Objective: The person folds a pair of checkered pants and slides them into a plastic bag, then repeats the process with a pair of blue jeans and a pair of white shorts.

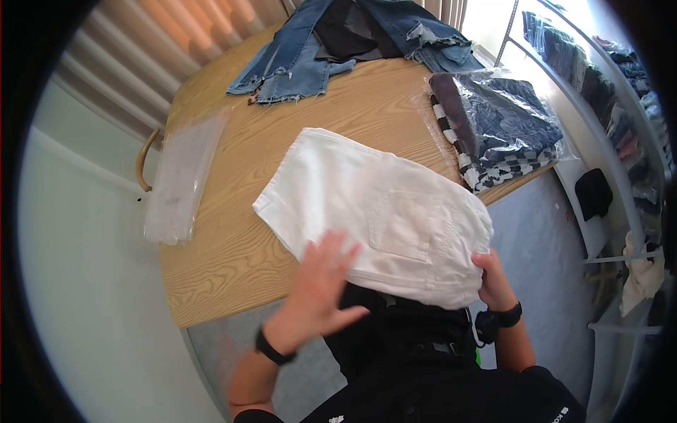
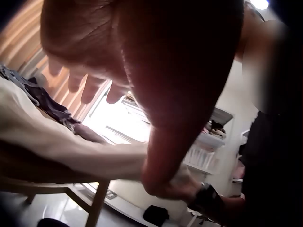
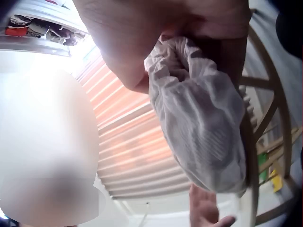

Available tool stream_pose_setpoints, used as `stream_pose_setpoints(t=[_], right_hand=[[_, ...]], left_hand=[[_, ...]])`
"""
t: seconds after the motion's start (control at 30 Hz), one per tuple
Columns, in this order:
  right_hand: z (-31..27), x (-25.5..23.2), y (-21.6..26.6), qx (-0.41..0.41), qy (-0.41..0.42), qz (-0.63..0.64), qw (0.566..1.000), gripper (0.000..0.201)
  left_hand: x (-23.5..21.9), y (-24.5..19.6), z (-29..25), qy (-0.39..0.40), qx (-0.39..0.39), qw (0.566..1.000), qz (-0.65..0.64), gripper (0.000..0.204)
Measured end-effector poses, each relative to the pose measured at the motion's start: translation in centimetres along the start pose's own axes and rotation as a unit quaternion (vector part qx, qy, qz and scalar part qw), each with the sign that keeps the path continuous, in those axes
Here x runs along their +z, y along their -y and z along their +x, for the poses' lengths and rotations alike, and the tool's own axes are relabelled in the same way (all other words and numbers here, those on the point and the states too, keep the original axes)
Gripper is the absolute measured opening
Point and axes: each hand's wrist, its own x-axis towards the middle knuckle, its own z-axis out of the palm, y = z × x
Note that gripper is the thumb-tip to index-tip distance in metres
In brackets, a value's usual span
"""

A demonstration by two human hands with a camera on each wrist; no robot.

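White pants (image 1: 352, 190), folded with a patch pocket facing up, lie across the table's near edge and overhang it toward the person. At their bunched right end, my right hand (image 1: 496, 282) grips the cloth, with the thumb on top and the other fingers hidden beneath. In the right wrist view the gathered pants (image 3: 199, 127) hang from that hand. My left hand (image 1: 321, 289), blurred, is spread with straight fingers over the near left edge of the pants. Its palm (image 2: 109, 47) fills the upper left wrist view.
Clear plastic bags (image 1: 185, 176) lie on the table's left side, by a curved wooden chair back (image 1: 144, 161). Ripped blue jeans (image 1: 296, 70) lie at the far end. Bagged folded clothes (image 1: 493, 120) sit at the right edge, near a rack of garments (image 1: 571, 63).
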Motion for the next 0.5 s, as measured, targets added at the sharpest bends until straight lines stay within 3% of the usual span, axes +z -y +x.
stream_pose_setpoints(t=[0.07, 0.13, 0.2, 0.27, 0.3, 0.33, 0.37, 0.4, 0.47, 0.5], right_hand=[[-1.5, 2.8, 1.7, 0.000, 0.043, 0.035, 0.998, 0.075], [-2.5, 6.7, 3.8, -0.095, 0.107, 0.037, 0.989, 0.079], [-3.1, 10.3, 5.5, -0.153, 0.185, 0.044, 0.970, 0.087], [-3.7, 13.8, 7.3, -0.160, 0.287, 0.134, 0.935, 0.089], [-2.7, 14.8, 7.0, -0.235, 0.344, 0.118, 0.901, 0.087], [-1.6, 15.3, 6.6, -0.308, 0.399, 0.101, 0.858, 0.085], [-1.0, 15.6, 6.5, -0.358, 0.438, 0.030, 0.824, 0.075], [-0.5, 15.4, 5.1, -0.378, 0.450, 0.010, 0.809, 0.060], [-0.5, 14.0, 2.8, -0.207, 0.531, -0.076, 0.818, 0.048], [-0.7, 13.7, 1.7, -0.076, 0.525, -0.126, 0.838, 0.043]], left_hand=[[1.7, -3.1, 0.3, -0.022, 0.045, 0.999, -0.011, 0.095], [2.3, -5.6, 1.6, -0.111, 0.093, 0.988, -0.056, 0.092], [2.5, -6.0, 3.3, -0.275, 0.106, 0.944, -0.152, 0.085], [0.4, -5.5, 3.5, -0.379, 0.052, 0.898, -0.216, 0.074], [-0.1, -3.5, 3.3, -0.390, 0.020, 0.862, -0.323, 0.063], [-1.1, -3.8, 3.5, -0.443, -0.036, 0.775, -0.449, 0.057], [-2.6, -4.7, 3.8, -0.486, -0.089, 0.663, -0.563, 0.055], [-6.2, -5.8, 5.9, -0.561, -0.195, 0.533, -0.603, 0.047], [-6.7, -3.5, 4.2, -0.525, -0.122, 0.456, -0.708, 0.045], [-6.1, -2.2, 3.7, -0.554, -0.127, 0.450, -0.689, 0.046]])
